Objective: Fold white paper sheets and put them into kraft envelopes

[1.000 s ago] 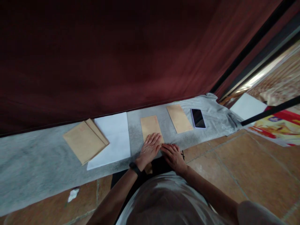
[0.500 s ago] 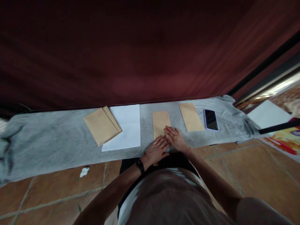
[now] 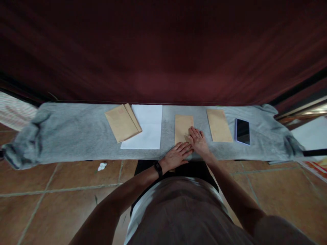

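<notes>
A brown paper envelope [image 3: 183, 126] with faint red print along its right side lies on the grey cloth [image 3: 84, 136] in front of me. My left hand [image 3: 178, 154] rests flat across its near end, fingers stretched out to the right. On the envelope's lower right side lies my right hand [image 3: 198, 140], its fingers extended and pressed down, the fingertips close to those of my left. Both hands cover the envelope's near part. Farther right, apart from my hands, is a second brown envelope [image 3: 220, 126].
Several brown envelopes [image 3: 122, 123] overlap white paper [image 3: 149, 129] on the left. A phone [image 3: 242, 131] with a purple edge lies at the right. Dark red fabric [image 3: 163, 68] rises behind the cloth. A crumpled white scrap [image 3: 102, 166] is on the tiled floor [image 3: 76, 204].
The camera view has turned, so the things on the cloth appear farther right and slightly higher. Both hands stay on the envelope, with the right hand's fingers still near its right edge.
</notes>
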Demonstrator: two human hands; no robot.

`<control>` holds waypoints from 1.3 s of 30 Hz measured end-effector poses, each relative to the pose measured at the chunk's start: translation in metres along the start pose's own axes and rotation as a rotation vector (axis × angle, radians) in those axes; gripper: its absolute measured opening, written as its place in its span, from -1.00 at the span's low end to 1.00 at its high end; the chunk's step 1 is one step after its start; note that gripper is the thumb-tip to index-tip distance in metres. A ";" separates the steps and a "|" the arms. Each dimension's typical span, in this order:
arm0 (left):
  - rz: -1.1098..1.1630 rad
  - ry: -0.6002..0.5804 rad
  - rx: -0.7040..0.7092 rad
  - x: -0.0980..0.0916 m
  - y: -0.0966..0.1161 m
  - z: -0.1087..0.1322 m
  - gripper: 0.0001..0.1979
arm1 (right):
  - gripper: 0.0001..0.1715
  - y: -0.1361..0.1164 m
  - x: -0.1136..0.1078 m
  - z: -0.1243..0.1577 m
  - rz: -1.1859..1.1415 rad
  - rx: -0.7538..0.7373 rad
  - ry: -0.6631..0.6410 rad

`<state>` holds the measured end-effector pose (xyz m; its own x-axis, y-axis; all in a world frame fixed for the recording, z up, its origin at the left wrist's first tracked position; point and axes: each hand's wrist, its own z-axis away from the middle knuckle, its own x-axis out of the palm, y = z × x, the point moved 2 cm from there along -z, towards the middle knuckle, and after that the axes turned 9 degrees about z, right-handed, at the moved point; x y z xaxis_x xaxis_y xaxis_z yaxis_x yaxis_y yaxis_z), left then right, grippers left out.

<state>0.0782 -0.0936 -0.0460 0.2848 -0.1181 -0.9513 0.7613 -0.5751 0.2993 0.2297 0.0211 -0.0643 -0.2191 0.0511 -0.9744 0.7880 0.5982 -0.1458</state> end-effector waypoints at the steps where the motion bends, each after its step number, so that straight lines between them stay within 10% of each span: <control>1: -0.001 0.001 0.000 0.000 0.000 0.000 -0.36 | -0.35 -0.001 -0.001 0.007 -0.002 -0.011 -0.006; 16: -0.002 0.061 -0.082 0.000 -0.002 0.019 -0.34 | -0.30 -0.019 -0.020 0.100 -0.004 -0.141 0.002; 23: 0.005 0.139 -0.230 -0.008 -0.007 0.039 -0.53 | -0.38 -0.018 -0.033 0.103 -0.027 -0.146 0.005; 39: -0.236 -0.046 -0.253 -0.040 0.007 0.003 -0.49 | -0.47 -0.034 -0.027 0.071 -0.022 -0.107 0.077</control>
<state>0.0704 -0.0952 -0.0059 0.0619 -0.0457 -0.9970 0.9251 -0.3723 0.0745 0.2495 -0.0577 -0.0452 -0.2826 0.0959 -0.9544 0.7175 0.6815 -0.1439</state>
